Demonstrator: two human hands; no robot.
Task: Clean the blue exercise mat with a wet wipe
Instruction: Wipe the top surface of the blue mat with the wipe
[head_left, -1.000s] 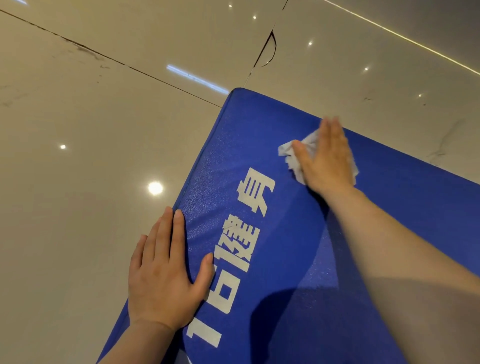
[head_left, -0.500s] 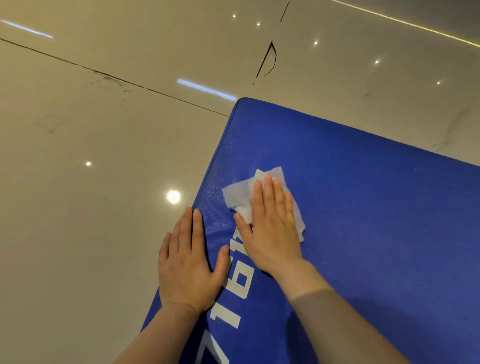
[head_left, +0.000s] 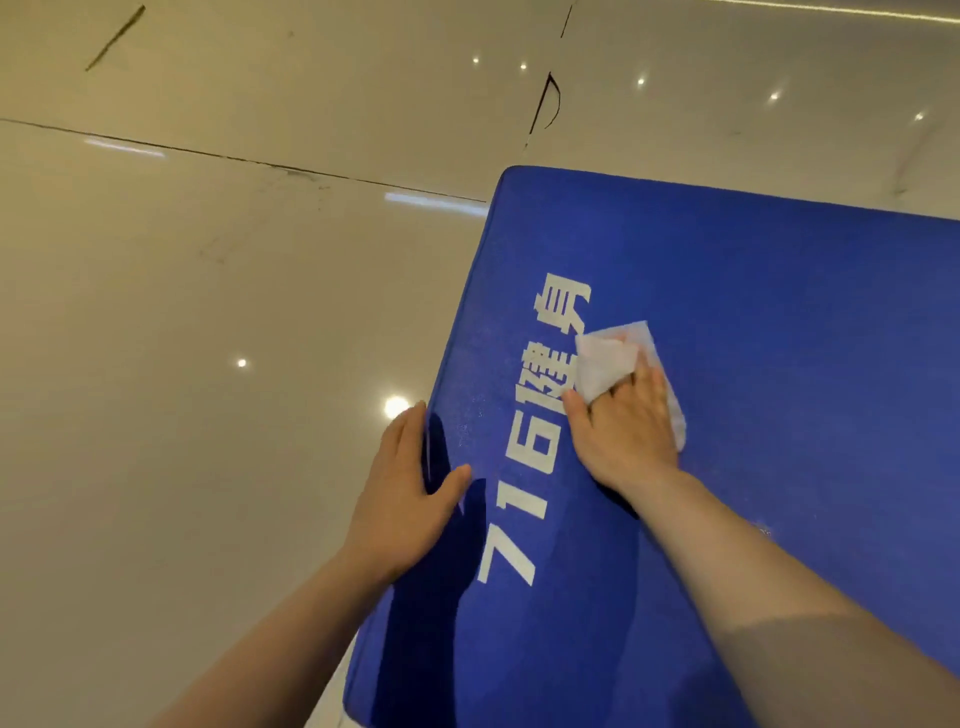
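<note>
While the spread left hand (head_left: 402, 499) steadies the blue mat's (head_left: 753, 415) edge, the right hand (head_left: 626, 431) presses the wet wipe (head_left: 605, 366) flat.

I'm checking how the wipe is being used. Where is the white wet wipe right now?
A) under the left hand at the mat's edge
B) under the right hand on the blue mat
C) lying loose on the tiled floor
B: the right hand presses the wet wipe on the blue mat, beside the white lettering.
</note>
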